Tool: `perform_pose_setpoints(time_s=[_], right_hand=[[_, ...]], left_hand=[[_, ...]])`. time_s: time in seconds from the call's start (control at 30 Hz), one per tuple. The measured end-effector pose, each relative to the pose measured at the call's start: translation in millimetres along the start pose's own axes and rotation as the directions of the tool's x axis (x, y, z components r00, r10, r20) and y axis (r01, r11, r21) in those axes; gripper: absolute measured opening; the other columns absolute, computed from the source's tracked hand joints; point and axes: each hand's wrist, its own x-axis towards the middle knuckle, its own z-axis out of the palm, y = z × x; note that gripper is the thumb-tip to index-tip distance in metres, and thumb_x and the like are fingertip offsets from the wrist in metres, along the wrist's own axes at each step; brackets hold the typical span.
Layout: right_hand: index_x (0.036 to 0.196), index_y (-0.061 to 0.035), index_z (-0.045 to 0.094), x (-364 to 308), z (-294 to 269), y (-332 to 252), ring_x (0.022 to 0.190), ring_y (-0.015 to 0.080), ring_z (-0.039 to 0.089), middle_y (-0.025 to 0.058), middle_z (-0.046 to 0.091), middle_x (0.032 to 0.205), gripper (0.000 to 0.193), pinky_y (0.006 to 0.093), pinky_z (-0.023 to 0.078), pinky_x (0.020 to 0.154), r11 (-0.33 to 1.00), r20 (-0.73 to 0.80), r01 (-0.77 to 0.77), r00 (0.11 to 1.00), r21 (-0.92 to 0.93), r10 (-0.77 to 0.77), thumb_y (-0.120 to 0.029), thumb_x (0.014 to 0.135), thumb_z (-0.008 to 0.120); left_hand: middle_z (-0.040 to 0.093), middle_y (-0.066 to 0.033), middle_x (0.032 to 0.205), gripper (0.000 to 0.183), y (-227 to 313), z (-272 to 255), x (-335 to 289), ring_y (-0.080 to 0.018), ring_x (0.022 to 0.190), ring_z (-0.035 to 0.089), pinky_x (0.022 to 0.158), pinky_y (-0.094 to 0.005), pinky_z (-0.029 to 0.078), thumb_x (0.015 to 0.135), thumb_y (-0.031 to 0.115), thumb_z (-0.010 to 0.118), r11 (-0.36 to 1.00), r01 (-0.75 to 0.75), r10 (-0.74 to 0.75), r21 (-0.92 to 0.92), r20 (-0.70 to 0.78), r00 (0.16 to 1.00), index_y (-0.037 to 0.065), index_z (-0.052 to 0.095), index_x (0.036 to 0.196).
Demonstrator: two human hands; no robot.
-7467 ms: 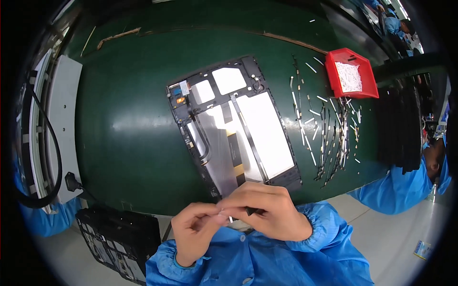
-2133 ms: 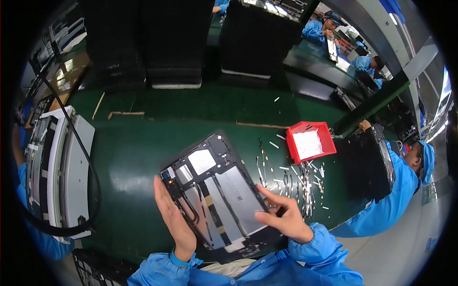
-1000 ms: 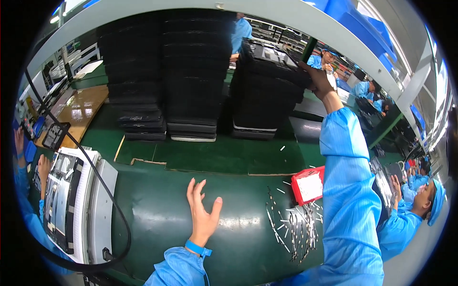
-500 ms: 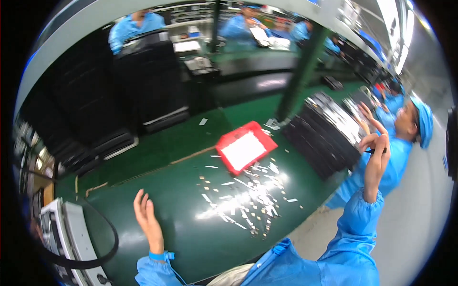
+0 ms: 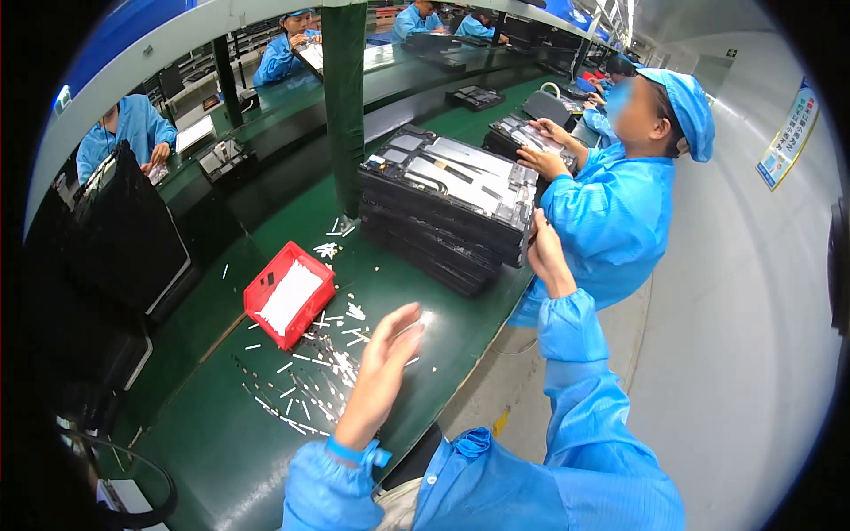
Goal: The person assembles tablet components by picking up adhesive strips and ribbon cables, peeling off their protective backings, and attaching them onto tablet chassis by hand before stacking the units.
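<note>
My left hand [image 5: 382, 367] is open, its fingers stretched out above the green table, with a blue wrist strap below it. Under and beside it lie several scattered white strips and small dark bits [image 5: 305, 380]. My right hand [image 5: 551, 255] is at the right edge of a stack of black laptop-like housings [image 5: 434, 230], its fingers bent against the side. Something dark shows between those fingers, but I cannot make out what. The top housing [image 5: 452, 173] has its inner parts exposed. A red bin [image 5: 257, 296] holding white strips [image 5: 290, 296] stands left of the stack.
A green post [image 5: 343, 115] rises behind the stack. At right, a co-worker in blue [image 5: 611, 199] handles another housing [image 5: 522, 137]. Tall black stacks [image 5: 124, 239] stand at left, and a white device [image 5: 124, 500] is at the lower left. Other people work across the bench.
The view has swung right. My right hand, earlier raised with a thin black tool, has come to the stack's edge. My left hand has moved right, over the scattered strips.
</note>
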Motion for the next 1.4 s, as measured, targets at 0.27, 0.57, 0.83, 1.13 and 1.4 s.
perform_pose_setpoints(time_s=[0.27, 0.57, 0.83, 1.13, 1.4], right_hand=[[0.121, -0.0003, 0.050, -9, 91, 23, 0.103, 0.0198, 0.058, 0.0096, 0.060, 0.114, 0.049, 0.0330, 0.046, 0.090, 0.968, -0.564, -0.008, 0.814, -0.253, -0.140, -0.040, 0.100, 0.030], [0.122, 0.0006, 0.049, -21, 108, 19, 0.104, 0.0201, 0.057, 0.0110, 0.058, 0.119, 0.045, 0.0328, 0.045, 0.092, 0.947, -0.500, 0.103, 0.829, -0.304, -0.251, -0.034, 0.101, 0.029], [0.126, -0.0062, 0.046, -58, 161, 23, 0.102, 0.0159, 0.051, 0.0030, 0.053, 0.111, 0.042, 0.0437, 0.042, 0.092, 0.935, -0.525, 0.093, 0.806, -0.343, -0.273, -0.038, 0.100, 0.036], [0.134, -0.0066, 0.035, -135, 209, 59, 0.115, 0.0204, 0.047, 0.0094, 0.045, 0.128, 0.050, 0.0395, 0.042, 0.095, 0.894, -0.373, 0.287, 0.832, -0.344, -0.411, -0.042, 0.100, 0.031], [0.126, 0.0025, 0.040, -214, 300, 96, 0.126, 0.0322, 0.040, 0.0253, 0.040, 0.136, 0.047, 0.0448, 0.032, 0.104, 0.923, -0.215, 0.346, 0.901, -0.167, -0.377, -0.036, 0.100, 0.031]], left_hand=[[-0.002, -0.0266, 0.150, 0.112, -42, 41, 112, -0.0337, 0.140, 0.003, 0.112, -0.0414, 0.010, 0.082, 0.062, 0.054, 1.000, -0.016, 0.018, 0.014, -0.095, 0.995, -0.007, -0.012, 0.140], [-0.020, -0.0191, 0.149, 0.135, -27, 71, 139, -0.0284, 0.138, -0.018, 0.112, -0.0387, -0.001, 0.069, 0.070, 0.063, 0.945, 0.058, -0.125, -0.321, -0.192, 0.973, -0.004, -0.028, 0.135], [0.018, -0.0131, 0.146, 0.131, 25, 56, 120, -0.0263, 0.134, 0.021, 0.106, -0.0415, 0.029, 0.070, 0.034, 0.080, 0.846, -0.095, -0.094, -0.525, -0.323, 0.942, 0.013, -0.030, 0.139], [0.028, -0.0165, 0.142, 0.101, 11, 19, 38, -0.0275, 0.127, 0.035, 0.105, -0.0340, 0.030, 0.075, 0.015, 0.068, 0.890, -0.156, 0.059, -0.429, -0.231, 0.971, 0.008, -0.002, 0.147], [0.040, -0.0156, 0.134, 0.090, 26, -21, -131, -0.0297, 0.118, 0.046, 0.100, -0.0415, 0.039, 0.068, 0.028, 0.068, 0.904, -0.233, 0.043, -0.357, -0.467, 0.883, 0.007, 0.022, 0.142]])
